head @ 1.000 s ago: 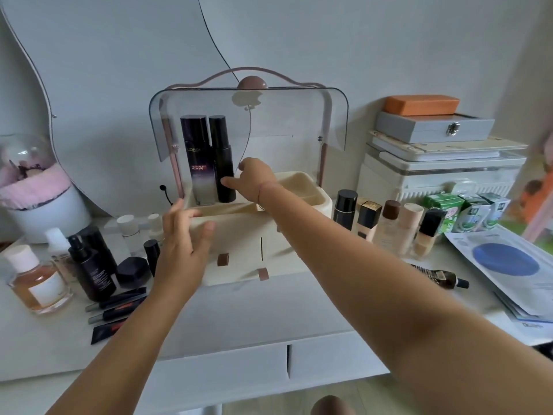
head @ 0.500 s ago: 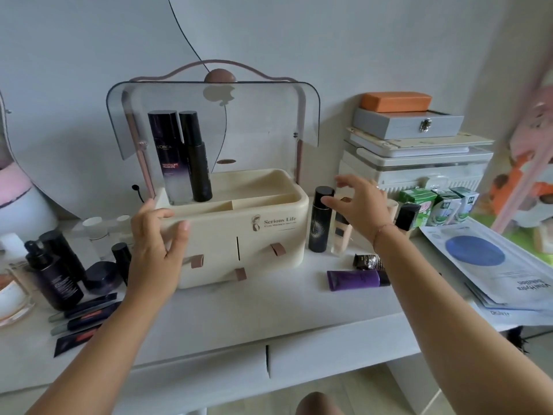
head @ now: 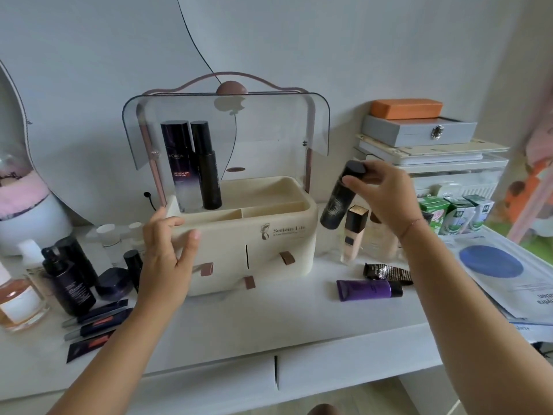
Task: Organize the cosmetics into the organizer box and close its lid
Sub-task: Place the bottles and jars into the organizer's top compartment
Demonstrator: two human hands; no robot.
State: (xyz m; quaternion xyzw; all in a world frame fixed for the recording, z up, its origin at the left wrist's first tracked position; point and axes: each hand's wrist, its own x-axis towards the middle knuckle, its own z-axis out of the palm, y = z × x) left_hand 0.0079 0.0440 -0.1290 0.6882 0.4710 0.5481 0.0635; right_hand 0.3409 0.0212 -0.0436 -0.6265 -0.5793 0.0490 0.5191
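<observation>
Over white table (head: 284, 319), pinching tilted black bottle (head: 336, 205) by cap (head: 354, 171) with right hand (head: 386, 199), likely slick, safer mid-body; pressing flat left hand (head: 166, 256) against organizer box (head: 269, 247).

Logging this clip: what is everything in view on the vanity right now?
organizer box: one, cream, table centre, clear lid raised
tall bottles: two, dark, upright in its back-left compartment
black bottle: one, held tilted right of the box
foundation bottles: at least two, beige, standing right of the box
tubes: two, purple and black, lying front right
dark bottles and jar: several, left of the box
green cartons: three, far right
left hand: rests on the box's left front corner
right hand: fingers grip the black bottle's cap
</observation>
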